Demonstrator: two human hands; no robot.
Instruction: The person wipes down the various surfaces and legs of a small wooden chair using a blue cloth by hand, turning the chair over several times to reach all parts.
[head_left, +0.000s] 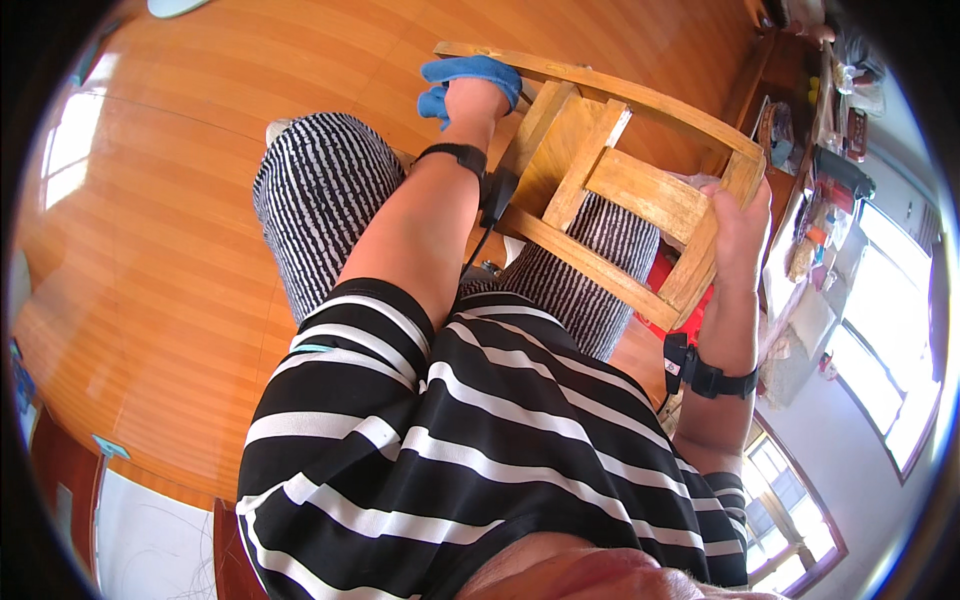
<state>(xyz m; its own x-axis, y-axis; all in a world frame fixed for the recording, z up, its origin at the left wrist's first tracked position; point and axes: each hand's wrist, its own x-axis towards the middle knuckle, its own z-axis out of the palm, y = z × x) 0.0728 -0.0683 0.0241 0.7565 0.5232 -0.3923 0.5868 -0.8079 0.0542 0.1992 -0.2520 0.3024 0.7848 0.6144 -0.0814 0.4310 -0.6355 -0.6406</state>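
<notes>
A small wooden stool (649, 195) lies tilted over the striped trousers, its legs and crossbars showing. At its upper left end, my left hand (474, 101) holds a blue cloth (480, 69) wrapped over the fingers, against the long wooden bar; the fingertips are hidden by the cloth. My right hand (739, 225) grips the stool's right end, with the thumb on the near side and the other fingers mostly hidden behind the wood. Both wrists wear black straps with small devices, and a black cable runs from the left one.
Glossy wooden flooring (172, 225) spreads out at the left. Beyond the right hand stands a long dark wooden cabinet (787, 71) crowded with bags and small items. Something red (686, 300) sits below the stool's right end. Windows (889, 322) are at the far right.
</notes>
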